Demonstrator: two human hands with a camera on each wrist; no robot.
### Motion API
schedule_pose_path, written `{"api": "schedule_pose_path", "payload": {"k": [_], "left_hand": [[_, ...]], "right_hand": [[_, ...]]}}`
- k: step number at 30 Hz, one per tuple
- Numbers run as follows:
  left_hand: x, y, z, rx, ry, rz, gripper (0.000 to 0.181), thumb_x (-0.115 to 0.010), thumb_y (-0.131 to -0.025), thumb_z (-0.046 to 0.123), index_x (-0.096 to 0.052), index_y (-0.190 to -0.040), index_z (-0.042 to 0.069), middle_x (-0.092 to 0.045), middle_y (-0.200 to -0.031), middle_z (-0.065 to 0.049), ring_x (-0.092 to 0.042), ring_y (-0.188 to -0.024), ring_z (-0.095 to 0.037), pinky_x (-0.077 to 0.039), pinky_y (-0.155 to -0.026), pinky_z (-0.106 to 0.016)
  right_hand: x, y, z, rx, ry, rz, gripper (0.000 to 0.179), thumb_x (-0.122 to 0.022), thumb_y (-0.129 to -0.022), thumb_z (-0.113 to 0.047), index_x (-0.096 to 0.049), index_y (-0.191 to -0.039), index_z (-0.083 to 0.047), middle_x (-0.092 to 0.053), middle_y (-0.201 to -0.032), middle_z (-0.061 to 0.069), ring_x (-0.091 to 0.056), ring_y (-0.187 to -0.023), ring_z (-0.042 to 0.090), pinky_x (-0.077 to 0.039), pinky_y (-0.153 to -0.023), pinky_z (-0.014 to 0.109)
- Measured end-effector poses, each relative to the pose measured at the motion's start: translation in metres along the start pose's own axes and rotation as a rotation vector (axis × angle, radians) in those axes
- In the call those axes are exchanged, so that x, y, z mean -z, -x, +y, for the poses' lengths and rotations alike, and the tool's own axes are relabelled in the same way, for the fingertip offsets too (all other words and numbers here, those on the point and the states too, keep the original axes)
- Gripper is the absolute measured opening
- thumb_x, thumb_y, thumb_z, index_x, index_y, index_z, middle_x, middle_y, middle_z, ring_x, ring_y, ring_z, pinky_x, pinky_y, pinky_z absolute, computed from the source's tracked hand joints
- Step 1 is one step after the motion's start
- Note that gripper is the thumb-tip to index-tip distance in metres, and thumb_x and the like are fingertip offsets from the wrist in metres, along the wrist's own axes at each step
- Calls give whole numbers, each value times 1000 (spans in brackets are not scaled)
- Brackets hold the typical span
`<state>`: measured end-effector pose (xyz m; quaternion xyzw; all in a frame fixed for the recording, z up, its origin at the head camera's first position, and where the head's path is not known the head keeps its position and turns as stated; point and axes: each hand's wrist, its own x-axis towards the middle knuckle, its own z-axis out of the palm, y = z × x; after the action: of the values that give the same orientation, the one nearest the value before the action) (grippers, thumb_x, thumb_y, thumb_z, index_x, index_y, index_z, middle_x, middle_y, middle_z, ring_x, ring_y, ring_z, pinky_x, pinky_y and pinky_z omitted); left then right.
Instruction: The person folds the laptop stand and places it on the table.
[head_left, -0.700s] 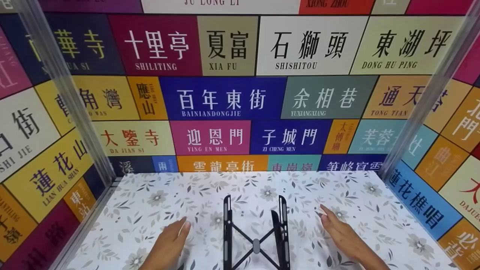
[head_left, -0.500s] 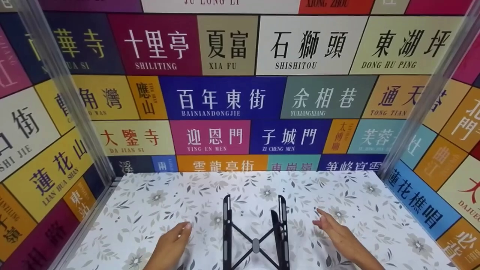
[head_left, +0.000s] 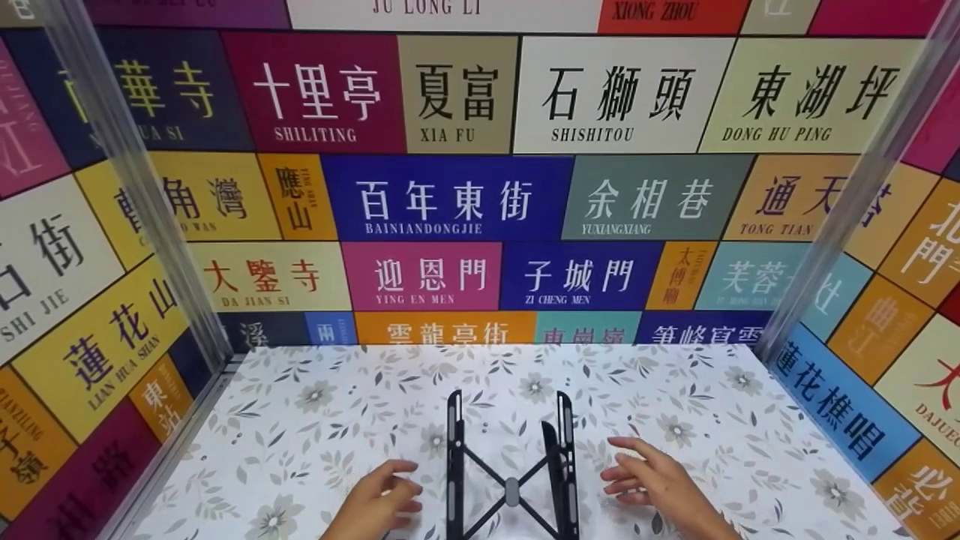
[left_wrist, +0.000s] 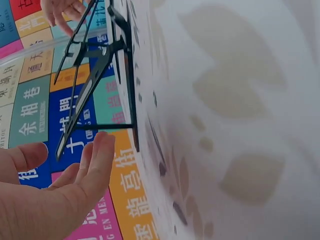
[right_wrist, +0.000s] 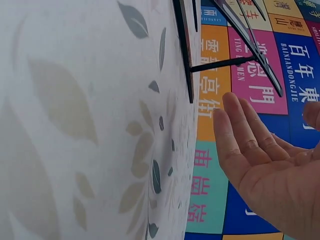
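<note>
black stand (head_left: 512, 492) shows side-on only in wrist views.

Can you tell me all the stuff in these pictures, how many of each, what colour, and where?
Folding stand: one, black with grey parts, on the table between the hands
Table top: one, white with grey and beige flowers and leaves, under the stand
Wall signs: many, many colours, behind and beside the table
Corner posts: two, see-through greyish, left and right
Left hand: one, left of the stand
Right hand: one, right of the stand
</note>
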<state>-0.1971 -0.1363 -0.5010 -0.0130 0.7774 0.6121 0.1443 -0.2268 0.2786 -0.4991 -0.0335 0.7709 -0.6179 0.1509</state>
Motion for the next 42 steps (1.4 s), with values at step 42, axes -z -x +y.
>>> {"api": "schedule_pose_path", "payload": {"k": [42], "left_hand": [[-38, -24, -4, -30, 264, -159, 54, -56, -87, -1, -39, -137, 6, -58, -87, -10, -60, -73, -20, -56, -68, -44]], "right_hand": [[-50, -16, 22, 232, 67, -120, 55, -67, -86, -14, -41, -132, 1, -68, -86, 19, -67, -71, 21, -57, -63, 40]]}}
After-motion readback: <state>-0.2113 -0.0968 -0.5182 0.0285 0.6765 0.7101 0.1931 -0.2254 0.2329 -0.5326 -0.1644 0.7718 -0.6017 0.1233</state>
